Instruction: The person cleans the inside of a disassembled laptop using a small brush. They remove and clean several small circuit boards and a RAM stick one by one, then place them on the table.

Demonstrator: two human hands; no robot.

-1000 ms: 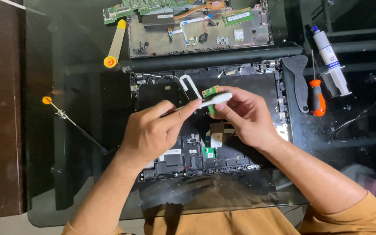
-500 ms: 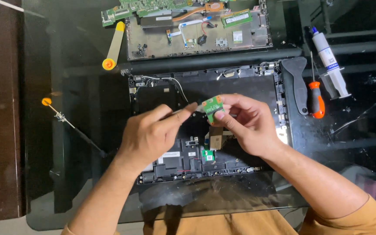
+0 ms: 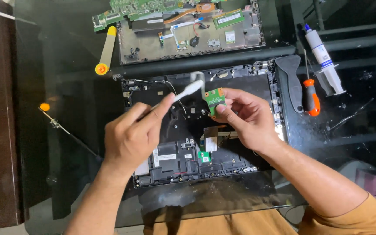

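Glass table (image 3: 57, 56): brush (image 3: 188, 92) beside held green board (image 3: 215, 98).

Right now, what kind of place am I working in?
Probably a home or small electronics repair bench: an opened laptop base on a glass table, a removed cover with circuit boards, and a screwdriver beside it.

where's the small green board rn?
Head view, centre: small green board pinched in the right hand above the open laptop base, beside the left hand's white brush.
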